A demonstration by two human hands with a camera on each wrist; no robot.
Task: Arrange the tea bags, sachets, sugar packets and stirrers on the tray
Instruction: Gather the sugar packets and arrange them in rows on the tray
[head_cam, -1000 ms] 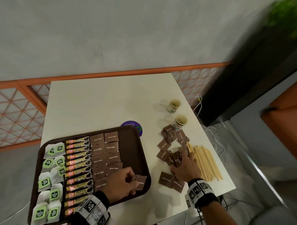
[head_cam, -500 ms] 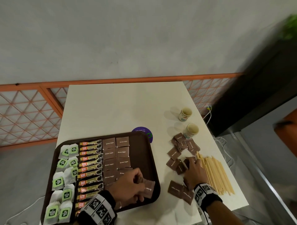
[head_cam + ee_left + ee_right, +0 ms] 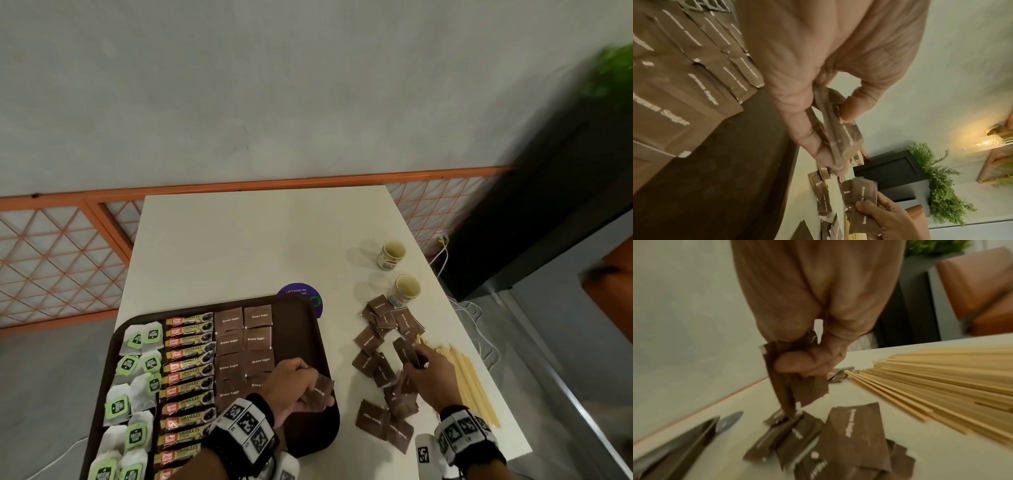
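Note:
A dark brown tray (image 3: 301, 442) lies at the table's near left. It carries green tea bags (image 3: 137, 373), a column of coffee sachets (image 3: 188, 377) and two columns of brown sugar packets (image 3: 245, 342). My left hand (image 3: 291, 387) hovers over the tray's right part and pinches a few brown sugar packets (image 3: 840, 129) between thumb and fingers. Loose brown sugar packets (image 3: 380, 363) lie scattered on the table right of the tray. My right hand (image 3: 428, 373) is among them and grips a few sugar packets (image 3: 795, 386), lifted off the pile. Wooden stirrers (image 3: 469, 380) lie just right of that hand.
Two small paper cups (image 3: 392, 253) (image 3: 406, 291) stand behind the loose packets. A purple round sticker (image 3: 301, 294) shows at the tray's far right corner. The table's right edge (image 3: 479, 359) runs close to the stirrers. An orange lattice railing (image 3: 61, 260) lies beyond.
My right hand has closed on packets from the pile and raised them. My left hand stays over the tray's right part with its packets, turned slightly outward.

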